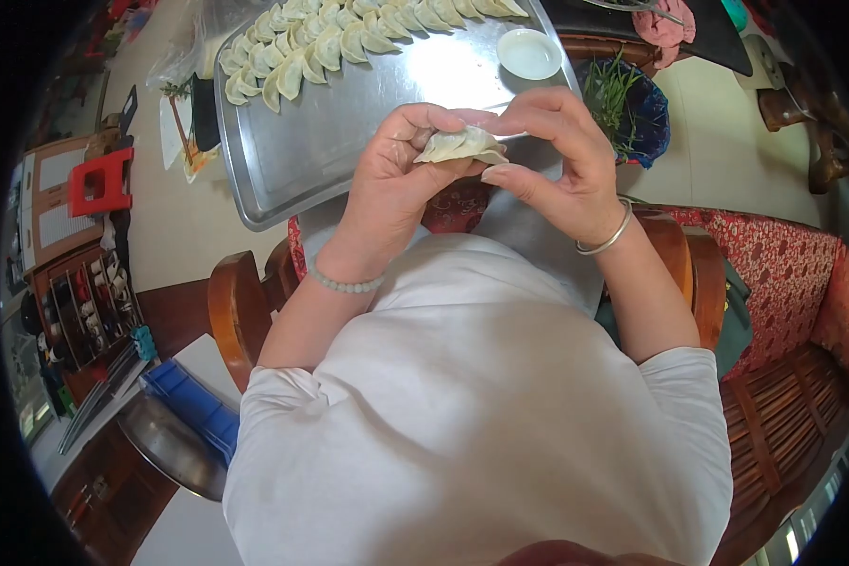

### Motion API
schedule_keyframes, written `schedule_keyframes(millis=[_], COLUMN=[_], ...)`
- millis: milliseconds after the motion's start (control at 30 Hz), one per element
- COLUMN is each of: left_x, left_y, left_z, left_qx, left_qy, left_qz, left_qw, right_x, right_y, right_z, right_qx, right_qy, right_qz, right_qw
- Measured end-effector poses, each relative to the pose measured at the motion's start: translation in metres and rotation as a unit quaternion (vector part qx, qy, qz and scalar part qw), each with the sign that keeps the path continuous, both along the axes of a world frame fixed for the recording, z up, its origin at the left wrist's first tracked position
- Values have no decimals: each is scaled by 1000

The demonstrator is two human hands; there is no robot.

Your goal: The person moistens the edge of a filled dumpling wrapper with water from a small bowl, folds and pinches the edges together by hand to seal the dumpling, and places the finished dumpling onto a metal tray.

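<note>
A pale, pleated dumpling (460, 145) is held up between my two hands, above the near edge of a metal tray (292, 174). My left hand (398, 165) cups it from the left, thumb below and fingers curled behind it. From the right, my right hand (561, 156) reaches over with its fingers bent and its thumb near the dumpling's right tip; whether the fingertips press the edge is partly hidden. Rows of shaped dumplings (330, 47) lie along the far side of the tray. A small white bowl (528, 55) with something pale in it stands at the tray's right.
Right of the tray is a dark blue-lined basket (649, 123) with green stalks (615, 99). A pink cloth (665, 24) lies beyond it. Wooden chair arms (236, 316) flank me. A red stool (101, 181) and a blue bin (193, 406) are to the left.
</note>
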State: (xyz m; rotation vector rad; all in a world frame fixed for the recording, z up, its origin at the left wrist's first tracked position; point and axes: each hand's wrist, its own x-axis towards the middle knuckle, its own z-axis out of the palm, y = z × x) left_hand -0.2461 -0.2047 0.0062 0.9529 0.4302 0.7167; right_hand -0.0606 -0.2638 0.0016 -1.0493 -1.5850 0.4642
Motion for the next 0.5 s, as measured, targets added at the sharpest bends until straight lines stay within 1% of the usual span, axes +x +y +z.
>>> schedule_keyframes(millis=[33, 100, 167, 233, 267, 333, 400, 433, 500], left_x=[0, 0, -1, -2, -1, -1, -1, 0, 1], left_y=[0, 0, 2, 3, 3, 3, 4, 4, 4], left_z=[1, 3, 1, -1, -1, 0, 1, 1, 2], left_qx=[2, -33, -43, -54, -66, -78, -95, -93, -93], left_qy=[-1, 11, 5, -3, 4, 2, 26, 17, 34], left_qz=[1, 14, 5, -5, -5, -10, 0, -2, 8], left_qw=[1000, 999, 999, 999, 998, 997, 995, 996, 995], right_x=[-1, 5, 8, 11, 16, 28, 38, 40, 42], right_y=[1, 2, 3, 4, 7, 15, 20, 23, 25], right_z=[0, -1, -3, -10, -19, -24, -27, -27, -30], right_qx=[9, 14, 18, -5, -14, 24, 0, -2, -34], right_qy=[16, 20, 21, 42, 27, -133, -235, -277, -315], right_qz=[-19, -17, -15, -72, -122, -236, -271, -284, -280], right_qw=[1000, 1000, 999, 996, 992, 962, 933, 918, 906])
